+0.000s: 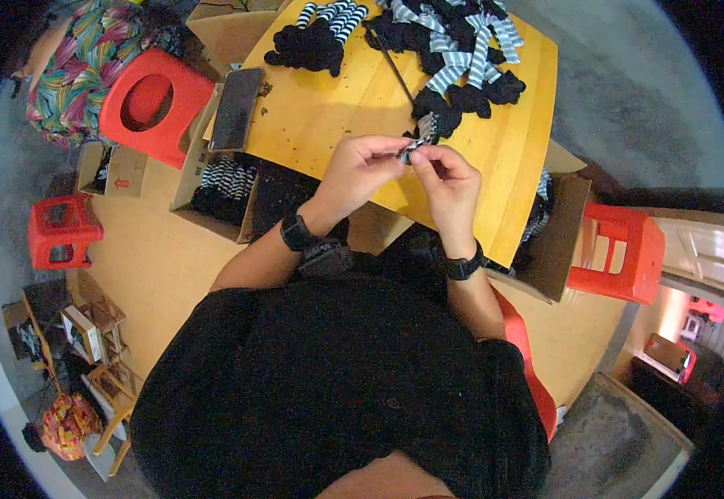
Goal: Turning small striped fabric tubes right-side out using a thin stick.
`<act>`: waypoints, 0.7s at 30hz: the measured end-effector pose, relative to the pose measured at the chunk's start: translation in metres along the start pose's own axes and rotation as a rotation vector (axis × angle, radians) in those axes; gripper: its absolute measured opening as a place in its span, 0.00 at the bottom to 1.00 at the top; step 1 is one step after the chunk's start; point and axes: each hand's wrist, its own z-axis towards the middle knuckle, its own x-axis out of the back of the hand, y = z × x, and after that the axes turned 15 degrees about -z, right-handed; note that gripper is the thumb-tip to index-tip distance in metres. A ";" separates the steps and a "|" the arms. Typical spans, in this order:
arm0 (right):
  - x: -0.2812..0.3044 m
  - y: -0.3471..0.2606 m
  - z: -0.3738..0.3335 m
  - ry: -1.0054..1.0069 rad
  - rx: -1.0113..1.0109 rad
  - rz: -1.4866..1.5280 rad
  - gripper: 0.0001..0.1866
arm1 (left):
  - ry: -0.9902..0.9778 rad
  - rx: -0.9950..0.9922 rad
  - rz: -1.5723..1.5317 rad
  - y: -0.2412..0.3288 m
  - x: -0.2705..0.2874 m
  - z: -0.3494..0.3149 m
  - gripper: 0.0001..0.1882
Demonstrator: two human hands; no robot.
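Observation:
My left hand (358, 175) and my right hand (449, 185) meet over the near edge of the yellow table (303, 112). Between them, the thumbs and fingertips of both pinch a small black-and-white striped knit piece (412, 150), mostly covered by the fingers. Just beyond my fingertips lies a black bunched knit item with a grey-striped part (428, 125). Farther back is a loose heap of black and grey-striped knit items (453, 62). A bundle of black-and-white striped knit items (316, 41) with black ends sits at the far left of the table.
A dark thin rod (392, 69) lies beside the heap. Cardboard boxes with striped knits stand at the left (227, 195) and right (553, 237) of the table. Red plastic stools (158, 104) are around it. A person in a patterned garment (87, 71) is at the far left.

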 end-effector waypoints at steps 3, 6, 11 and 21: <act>0.002 0.002 -0.003 0.011 0.002 0.077 0.04 | 0.019 0.103 -0.205 0.003 0.005 0.002 0.12; 0.002 0.001 -0.006 0.012 -0.030 0.149 0.05 | 0.003 0.069 -0.128 0.003 0.003 0.000 0.11; 0.004 0.008 -0.010 0.032 -0.001 0.086 0.06 | 0.016 -0.013 -0.003 -0.002 -0.005 -0.002 0.09; 0.002 0.004 -0.015 -0.024 -0.077 0.182 0.06 | -0.021 -0.094 0.028 -0.017 0.000 0.000 0.06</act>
